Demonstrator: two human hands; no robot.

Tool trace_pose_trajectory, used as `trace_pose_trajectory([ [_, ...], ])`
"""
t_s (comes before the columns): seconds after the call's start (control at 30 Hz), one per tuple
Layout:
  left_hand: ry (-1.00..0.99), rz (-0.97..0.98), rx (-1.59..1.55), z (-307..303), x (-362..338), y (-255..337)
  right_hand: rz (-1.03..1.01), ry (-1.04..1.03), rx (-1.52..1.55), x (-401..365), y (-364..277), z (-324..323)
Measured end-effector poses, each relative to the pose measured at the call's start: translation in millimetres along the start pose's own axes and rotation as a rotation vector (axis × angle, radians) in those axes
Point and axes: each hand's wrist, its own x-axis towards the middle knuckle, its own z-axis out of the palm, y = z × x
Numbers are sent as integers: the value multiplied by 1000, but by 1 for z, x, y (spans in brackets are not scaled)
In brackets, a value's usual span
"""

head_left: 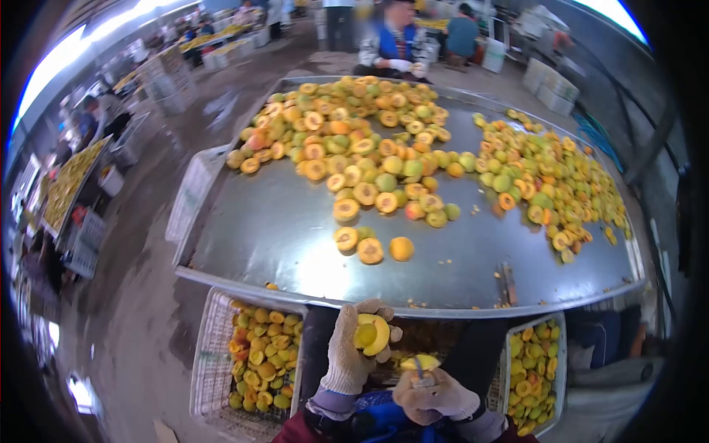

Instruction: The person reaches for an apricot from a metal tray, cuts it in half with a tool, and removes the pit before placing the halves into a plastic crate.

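My left hand [348,353], in a pale knit glove, is closed around a cut peach half [371,334] with yellow flesh and a hollow at its centre. Lower and to the right, my right hand [436,395], gloved too, grips a small pitting knife [419,367]; its handle is hidden in the fingers. A yellow peach piece [421,361] sits at the knife's metal end. Both hands are in front of the near edge of the metal table [244,244], over my lap.
Halved peaches [354,162] are heaped across the table, with another pile [546,177] at right. Two narrow tools [507,284] lie near its front edge. Peach-filled crates [207,354] [559,369] flank my legs. Opposite sits a person [399,44] in a blue vest.
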Motion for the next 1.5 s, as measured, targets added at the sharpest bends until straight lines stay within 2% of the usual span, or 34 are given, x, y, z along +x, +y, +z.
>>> trace_pose_trajectory([
  [0.03, 28, 40, -7, -14, -2, 8, 13, 48, 108, -1, 4, -5],
  [0.07, 127, 152, 113, -31, -6, 18, 21, 98, 215, -2, 9, -10],
  [0.13, 313, 337, 238, -79, -25, 42, 101, 80, 214, -4, 22, -32],
  [0.17, 376, 423, 260, -113, -29, 47, 60, 193, 231, -5, 37, -45],
  [0.2, 486, 575, 627, -139, -39, 57, 14, 311, 248, -3, 44, -51],
  [0.23, 654, 560, 588, -148, -48, 67, 23, 304, 246, 0, 35, -41],
  [0.27, 818, 543, 536, -157, -56, 76, 122, 292, 103, 2, 21, -28],
  [0.3, 942, 673, 805, -193, -61, 82, 173, 285, 30, 6, 17, -21],
  [0.37, 1085, 409, 574, -203, -67, 107, 226, 307, -92, 13, 13, -11],
  [0.4, 1091, 408, 569, -217, -64, 117, 230, 321, -118, 15, 15, -10],
  [0.47, 1089, 402, 906, -250, -51, 129, 240, 315, -130, 18, 21, -12],
  [0.5, 1098, 396, 899, -251, -50, 129, 251, 303, -124, 18, 23, -12],
  [0.57, 998, 469, 1296, -246, -41, 128, 250, 298, -129, 20, 24, -9],
  [0.63, 912, 537, 1227, -195, -36, 121, 237, 303, -134, 23, 23, -6],
  [0.7, 545, 463, 884, -146, -32, 101, 332, 298, -137, 28, 20, -3],
  [0.77, 94, 282, 866, -96, -48, 80, 379, 308, -217, 35, 14, 8],
  [0.83, -278, 258, 1010, -57, -51, 60, 422, 326, -297, 39, 17, 10],
  [0.9, -416, 456, 1189, -43, -47, 30, 268, 354, -569, 36, 26, 4],
  [0.93, -417, 459, 1189, -40, -45, 25, 266, 354, -571, 38, 22, 7],
  [1.0, -349, 163, 1416, -36, -38, 19, 503, 373, -664, 44, 10, 17],
  [1.03, -359, 160, 1419, -35, -34, 16, 498, 380, -658, 43, 11, 14],
  [1.1, -405, 757, 1597, -35, -27, 10, 455, 367, -843, 41, 16, 5],
  [1.13, -407, 753, 1601, -32, -26, 8, 455, 366, -838, 41, 14, 6],
  [1.2, -442, 887, 1707, -25, -23, 7, 563, 451, -840, 43, 3, 14],
  [1.33, -420, 828, 1609, -18, -19, 2, 474, 509, -863, 34, -3, 13],
  [1.4, -538, 941, 1711, -10, -18, 6, 482, 361, -935, 32, -1, -2],
  [1.43, -535, 938, 1712, -10, -18, 5, 484, 358, -934, 32, -2, -2],
  [1.5, -578, 806, 1623, -15, -13, 0, 544, 354, -958, 32, -6, -2],
])
